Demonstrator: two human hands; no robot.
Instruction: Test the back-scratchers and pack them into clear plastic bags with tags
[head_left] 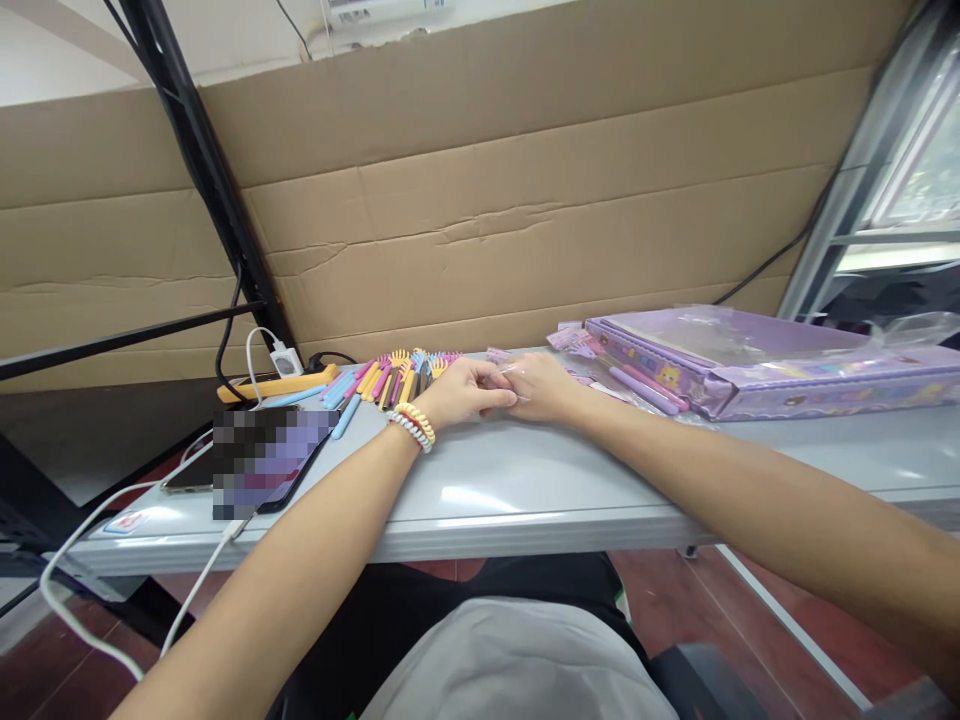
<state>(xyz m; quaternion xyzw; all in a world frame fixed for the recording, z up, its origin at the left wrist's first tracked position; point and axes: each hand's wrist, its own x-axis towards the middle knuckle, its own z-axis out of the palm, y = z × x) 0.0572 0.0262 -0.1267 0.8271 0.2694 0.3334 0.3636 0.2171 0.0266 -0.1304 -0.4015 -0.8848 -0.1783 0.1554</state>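
Observation:
My left hand point(459, 392) and my right hand point(541, 386) meet at the back middle of the grey table point(525, 480), fingers curled and pinched together on a small clear plastic piece point(508, 372) between them. What the piece holds is too small to make out. Bead bracelets ring my left wrist. Just left of my left hand lies a row of coloured combs and sticks point(390, 378) in pink, yellow and blue.
A purple boxed set point(757, 365) under clear wrap lies at the right. A phone point(255, 455) with a white cable rests at the left, next to a power strip point(277, 385). A cardboard wall point(525, 200) stands behind the table; a black metal post point(202, 170) rises at left.

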